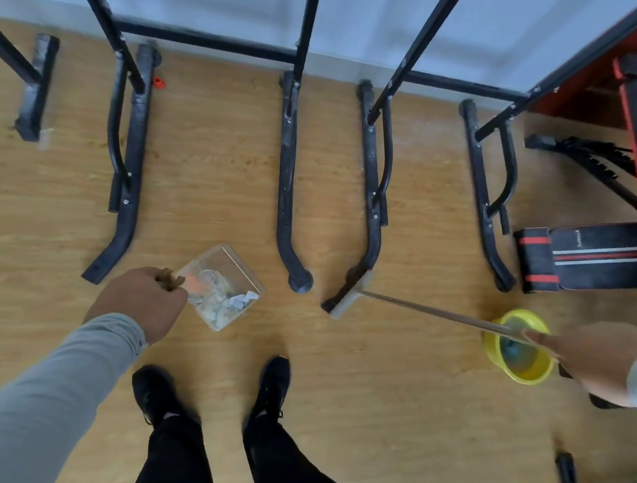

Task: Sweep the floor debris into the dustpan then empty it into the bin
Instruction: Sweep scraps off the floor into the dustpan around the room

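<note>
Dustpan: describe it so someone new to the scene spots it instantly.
On the wooden floor, just ahead of the person's black shoes, the left hand holds the dustpan by its edge. It is the only see-through box here, holding paper scraps, unlike the yellow bin on the right.

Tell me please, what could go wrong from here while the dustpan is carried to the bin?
1. The clear dustpan, held by the left hand at one edge, already holds paper scraps; tilting it could spill them on the floor.
2. The broom lies against a black frame foot; its head may catch there.
3. The yellow bin sits under the right hand; the broom handle could knock it.
</note>
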### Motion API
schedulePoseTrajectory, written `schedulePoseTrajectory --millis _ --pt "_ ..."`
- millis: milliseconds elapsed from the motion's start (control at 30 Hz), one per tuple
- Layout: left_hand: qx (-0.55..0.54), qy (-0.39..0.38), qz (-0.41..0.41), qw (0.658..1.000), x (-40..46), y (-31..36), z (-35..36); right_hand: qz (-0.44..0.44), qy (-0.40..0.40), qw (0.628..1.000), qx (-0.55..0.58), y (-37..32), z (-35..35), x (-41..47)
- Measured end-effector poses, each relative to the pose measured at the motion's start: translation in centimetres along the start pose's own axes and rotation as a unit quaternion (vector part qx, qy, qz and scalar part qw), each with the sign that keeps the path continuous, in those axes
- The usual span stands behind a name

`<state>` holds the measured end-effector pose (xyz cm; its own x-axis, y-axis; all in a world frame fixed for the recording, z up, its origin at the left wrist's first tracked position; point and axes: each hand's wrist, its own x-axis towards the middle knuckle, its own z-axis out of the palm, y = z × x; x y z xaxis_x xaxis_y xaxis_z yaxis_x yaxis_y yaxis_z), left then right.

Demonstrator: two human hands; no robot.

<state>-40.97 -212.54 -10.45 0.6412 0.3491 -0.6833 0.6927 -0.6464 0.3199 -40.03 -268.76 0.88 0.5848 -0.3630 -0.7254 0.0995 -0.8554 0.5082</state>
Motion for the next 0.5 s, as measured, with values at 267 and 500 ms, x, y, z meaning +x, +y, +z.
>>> schedulePoseTrajectory --millis 267,500 --pt "0.014 0.003 0.012 1.000 -0.1 -0.1 0.0 -0.029 0.019 0.974 0.222 -3.8 -4.0 0.7" --pt "0.000 0.025 0.006 1.000 0.0 -0.1 0.4 -0.022 -0.115 0.923 0.366 -18.8 1.6 3.1"
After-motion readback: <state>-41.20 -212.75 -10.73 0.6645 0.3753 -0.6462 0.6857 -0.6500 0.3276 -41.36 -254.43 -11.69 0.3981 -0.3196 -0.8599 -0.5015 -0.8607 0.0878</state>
